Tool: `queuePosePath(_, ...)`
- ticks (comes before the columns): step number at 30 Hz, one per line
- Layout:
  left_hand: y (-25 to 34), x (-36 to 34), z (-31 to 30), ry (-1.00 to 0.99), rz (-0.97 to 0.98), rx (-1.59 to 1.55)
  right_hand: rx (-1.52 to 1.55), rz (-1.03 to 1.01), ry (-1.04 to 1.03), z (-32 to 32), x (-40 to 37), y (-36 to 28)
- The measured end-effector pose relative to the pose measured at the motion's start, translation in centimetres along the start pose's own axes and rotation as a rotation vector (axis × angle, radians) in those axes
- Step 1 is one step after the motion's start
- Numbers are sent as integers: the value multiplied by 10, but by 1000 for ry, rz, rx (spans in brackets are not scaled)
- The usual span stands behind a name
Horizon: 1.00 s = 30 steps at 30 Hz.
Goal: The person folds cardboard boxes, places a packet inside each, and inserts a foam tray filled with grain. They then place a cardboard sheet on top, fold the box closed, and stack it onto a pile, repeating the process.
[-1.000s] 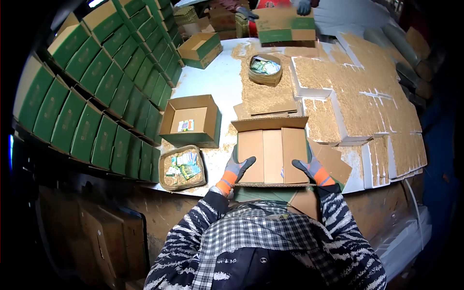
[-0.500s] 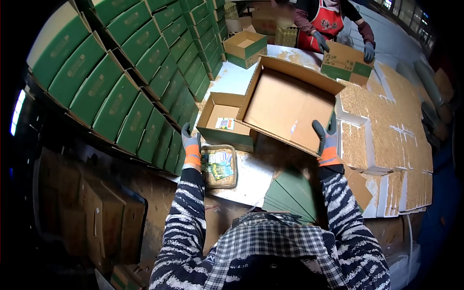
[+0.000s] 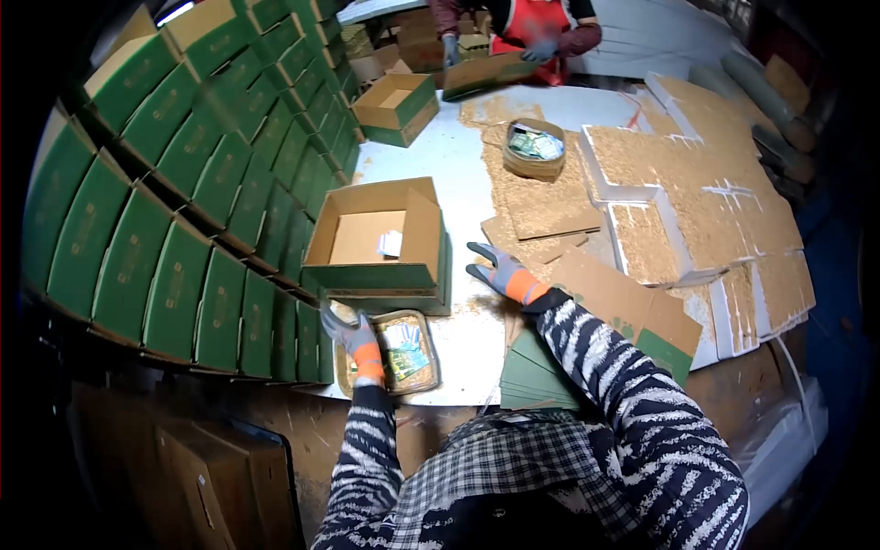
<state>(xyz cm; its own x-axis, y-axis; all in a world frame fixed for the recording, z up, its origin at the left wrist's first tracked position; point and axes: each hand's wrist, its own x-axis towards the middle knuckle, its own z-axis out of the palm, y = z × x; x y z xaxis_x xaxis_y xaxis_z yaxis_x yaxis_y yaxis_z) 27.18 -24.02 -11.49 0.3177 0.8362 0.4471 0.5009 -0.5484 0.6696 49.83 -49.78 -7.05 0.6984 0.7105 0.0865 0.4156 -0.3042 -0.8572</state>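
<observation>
My left hand point(image 3: 355, 339), in a grey glove with an orange cuff, is open over the left side of a shallow basket point(image 3: 434, 364). Inside the basket lie printed leaflets point(image 3: 403, 356). Just beyond it, an open green and brown cardboard box point(image 3: 367, 278) rests on top of another green box point(image 3: 446, 284), with a small white and blue card point(image 3: 390, 244) on its floor. My right hand point(image 3: 510, 277) is open with fingers spread, right of the stacked boxes and above the table, holding nothing.
Stacked green boxes point(image 3: 147, 220) wall the left side. Flat green cardboard sheets point(image 3: 541, 376) and a brown sheet point(image 3: 596, 284) lie near my right arm. Another basket point(image 3: 533, 167) stands farther back. White-sided, crumb-topped blocks point(image 3: 724, 202) fill the right. Across the table, a co-worker point(image 3: 532, 32) handles a box point(image 3: 486, 73).
The box from my right hand now sits on the nearer box, and that hand is free. My left hand has moved down to the basket. The co-worker's box has shifted left.
</observation>
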Motion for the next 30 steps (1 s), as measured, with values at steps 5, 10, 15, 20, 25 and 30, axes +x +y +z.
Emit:
queuePosePath(5, 127, -102, -27, -527, 665, -331, -853, 140, 265, -88, -147, -5)
queuePosePath(10, 224, -136, 70, -799, 951, -377, -885, 71, -89, -30, -253, 3)
queuePosePath(15, 242, -160, 129, -1059, 1038, 61, -676, -140, -201, -44, -260, -4)
queuePosePath(20, 345, -99, 37, -1248, 921, 173, -924, -10, 523, -209, -260, -65)
queuePosePath(25, 403, -89, -18, -1028, 1184, 155, -992, -16, 572, -250, -263, -76)
queuePosePath(30, 410, -70, -23, -1281, 1160, -131, -987, -204, 649, -242, -272, -53)
